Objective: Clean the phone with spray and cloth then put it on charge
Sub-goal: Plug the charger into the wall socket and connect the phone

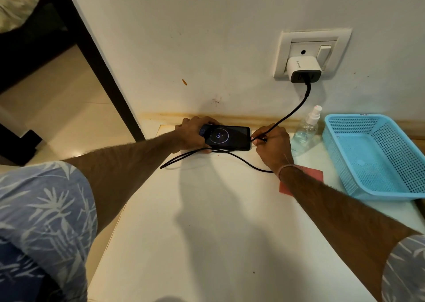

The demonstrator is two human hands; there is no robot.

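Observation:
A black phone (230, 138) lies flat on the white table (207, 221) near the wall, its screen lit with a ring and the number 60. My left hand (193, 132) grips the phone's left end. My right hand (272, 144) pinches the plug end of a black cable (292, 112) at the phone's right end. The cable runs up to a white charger (302, 68) in the wall socket (312, 53), and its slack loops in front of the phone. A clear spray bottle (307, 129) stands right of my right hand. A red cloth (312, 173) lies partly under my right wrist.
A light blue plastic mesh basket (377, 157) sits at the table's right side, beside the bottle. The wall stands directly behind the phone. A dark frame post (99, 60) runs along the wall edge at left, with floor beyond the table's left edge.

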